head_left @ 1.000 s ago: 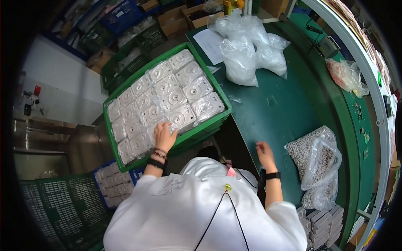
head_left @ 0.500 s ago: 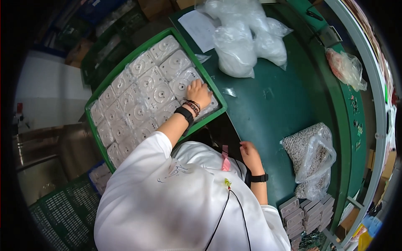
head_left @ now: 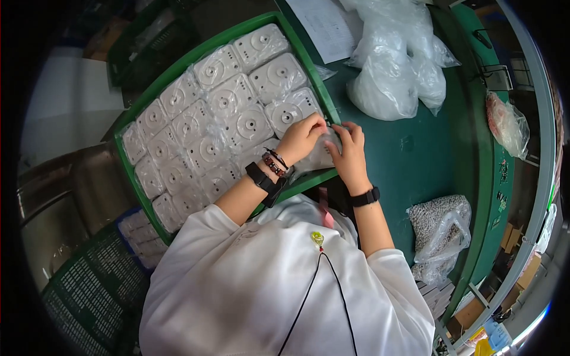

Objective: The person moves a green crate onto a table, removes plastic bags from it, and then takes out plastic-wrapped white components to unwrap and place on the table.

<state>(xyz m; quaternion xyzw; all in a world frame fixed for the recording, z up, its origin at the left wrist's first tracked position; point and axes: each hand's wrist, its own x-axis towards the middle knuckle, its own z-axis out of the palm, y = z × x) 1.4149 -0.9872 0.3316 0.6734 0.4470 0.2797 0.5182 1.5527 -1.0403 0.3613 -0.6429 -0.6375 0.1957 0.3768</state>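
A green crate (head_left: 132, 178) holds rows of flat, whitish square plastic housings (head_left: 252, 126), each with a round raised ring, in clear bags. At the crate's near right corner lies another bagged housing (head_left: 314, 159), partly covered by my hands. My left hand (head_left: 301, 141) is bent over it, fingertips pinched at its clear bag. Beside it, against the crate's right rim, my right hand (head_left: 351, 157) has its thumb and fingers apart, the thumb touching the bagged housing. Whether its fingertips touch the bag I cannot tell.
On the green table (head_left: 380, 172) are a large clear bag of plastic bags (head_left: 386, 89), a paper sheet (head_left: 323, 29) and a bag of small grey pieces (head_left: 439, 231). Stacked grey housings (head_left: 436, 296) are near my right elbow. A green mesh crate (head_left: 89, 296) stands at lower left.
My right hand has come up from the table edge to the crate's corner, beside my left hand. The left fingers now pinch at the bag. The view has shifted, so the crate looks nearer.
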